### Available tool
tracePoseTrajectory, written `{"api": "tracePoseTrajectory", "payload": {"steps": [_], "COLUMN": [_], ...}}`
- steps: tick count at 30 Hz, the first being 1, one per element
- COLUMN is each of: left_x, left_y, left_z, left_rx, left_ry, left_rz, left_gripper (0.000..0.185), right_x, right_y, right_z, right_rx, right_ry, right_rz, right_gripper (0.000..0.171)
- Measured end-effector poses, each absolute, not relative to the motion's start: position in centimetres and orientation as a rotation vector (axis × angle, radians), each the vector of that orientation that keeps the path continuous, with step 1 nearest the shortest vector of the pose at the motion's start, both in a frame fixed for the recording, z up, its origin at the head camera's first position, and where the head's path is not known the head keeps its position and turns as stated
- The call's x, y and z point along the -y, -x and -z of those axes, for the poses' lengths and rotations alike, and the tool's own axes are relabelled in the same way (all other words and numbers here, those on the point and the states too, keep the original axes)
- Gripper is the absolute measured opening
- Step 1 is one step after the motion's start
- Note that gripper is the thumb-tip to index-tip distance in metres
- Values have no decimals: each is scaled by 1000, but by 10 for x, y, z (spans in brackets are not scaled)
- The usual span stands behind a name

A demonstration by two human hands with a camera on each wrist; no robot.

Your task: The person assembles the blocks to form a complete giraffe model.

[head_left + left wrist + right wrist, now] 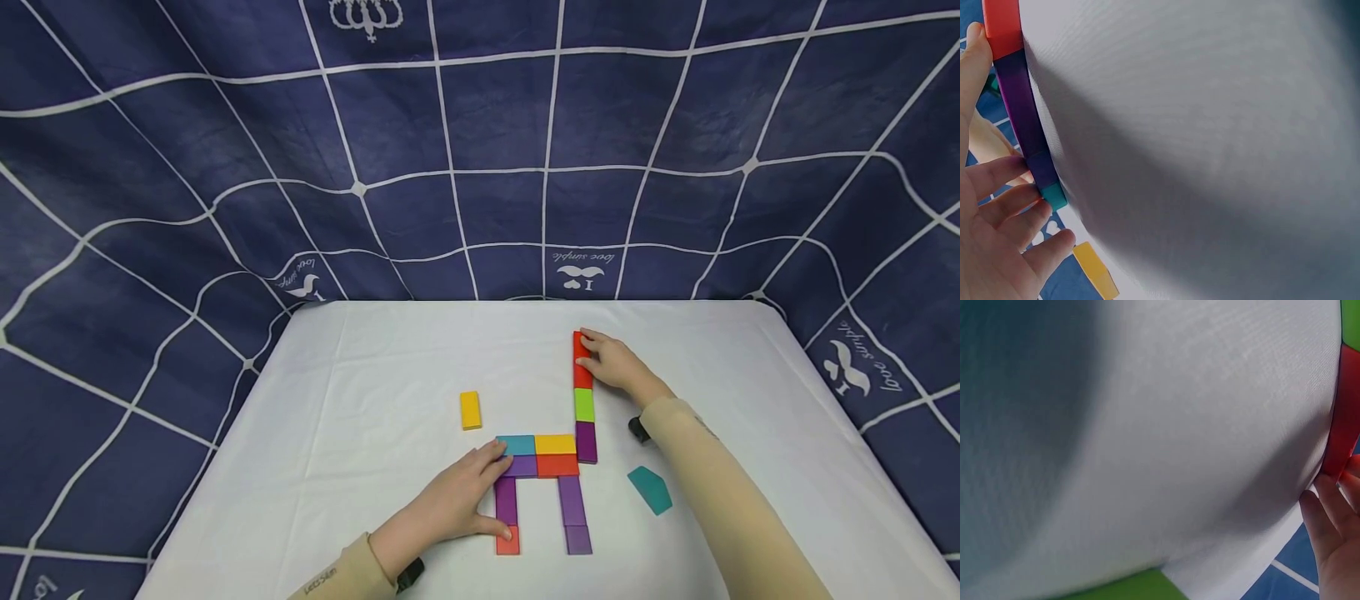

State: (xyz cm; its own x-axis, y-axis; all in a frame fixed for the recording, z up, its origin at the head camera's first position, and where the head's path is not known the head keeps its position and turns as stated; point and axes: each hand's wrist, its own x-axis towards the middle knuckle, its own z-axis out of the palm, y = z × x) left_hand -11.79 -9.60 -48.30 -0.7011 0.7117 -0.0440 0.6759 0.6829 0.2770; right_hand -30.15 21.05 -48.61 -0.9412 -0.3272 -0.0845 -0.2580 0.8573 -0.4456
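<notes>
So the main thing here is a long red block [581, 360] lying flat on the white table [375, 375], at the far end of a straight column of flat blocks, and the person's right hand [615, 363] is on it: fingers mostly straight and close together, fingertips against the block's right edge and top end, not curled round it. In the right wrist view you can see those fingertips [1329, 506] touching the red edge. Right below the red one in the same column sit a green block [584, 404] and then a purple block [587, 442], all touching end to end. That column joins a bigger flat arrangement: a teal block [516, 444] and a yellow block [555, 443] side by side, purple and red ones under them, and two purple legs running toward the person, the left leg ending in a small red block [507, 540]. The left hand [450, 504] rests flat against the left side of that shape, fingers relaxed and slightly spread, fingertips at the teal block and thumb near the small red one. Off by themselves are a loose yellow block [470, 409] to the left and a teal five-sided piece [650, 488] to the right, both well apart from the build
</notes>
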Motion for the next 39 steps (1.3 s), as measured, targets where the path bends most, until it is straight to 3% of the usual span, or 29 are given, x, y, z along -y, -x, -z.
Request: {"api": "tracePoseTrajectory", "payload": {"steps": [6, 15, 29, 39], "left_x": [96, 96, 96, 97], "left_y": [117, 117, 116, 116], "left_z": [483, 481, 483, 482], "left_rx": [-2736, -2740, -2743, -2745], "left_ry": [-1127, -1129, -1126, -1128], "left_rz": [-363, -372, -373, -373], "left_gripper": [95, 96, 95, 96], "right_x": [-215, -248, -291, -289], "right_y": [300, 276, 210, 191], "right_z": [484, 452, 455, 471], "right_rx": [-2888, -2938, -2851, -2910], "right_ry": [414, 190, 93, 46], "right_rz": [776, 890, 770, 804], "right_gripper": [56, 40, 54, 55]}}
